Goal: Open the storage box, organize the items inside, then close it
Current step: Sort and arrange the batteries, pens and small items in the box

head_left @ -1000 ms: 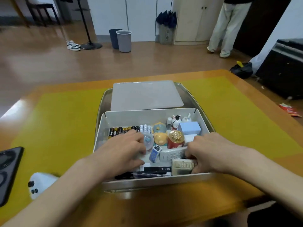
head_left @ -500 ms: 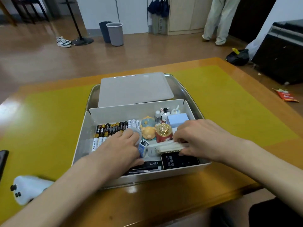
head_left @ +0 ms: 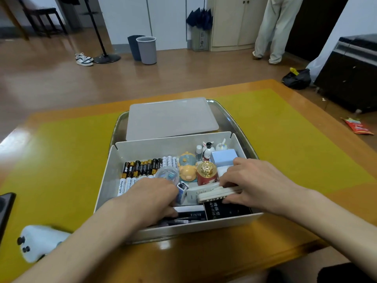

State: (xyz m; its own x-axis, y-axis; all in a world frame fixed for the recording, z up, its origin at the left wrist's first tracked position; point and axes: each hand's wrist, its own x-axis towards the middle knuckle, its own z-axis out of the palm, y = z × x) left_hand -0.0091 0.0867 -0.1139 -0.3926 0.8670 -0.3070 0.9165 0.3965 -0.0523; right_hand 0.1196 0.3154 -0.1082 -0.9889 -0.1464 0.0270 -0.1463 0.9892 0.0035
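Both hands inside storage box (head_left: 106, 180), sorting
Right hand (head_left: 259, 184) pinching white remote (head_left: 212, 194) to reposition; left hand (head_left: 151, 199) grip unclear, pressing pens (head_left: 189, 218)

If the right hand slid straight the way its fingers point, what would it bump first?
The right hand points leftward across the box, gripping a white remote. Carrying on, it would probably meet the small blue-and-white battery first, though depth is hard to judge.
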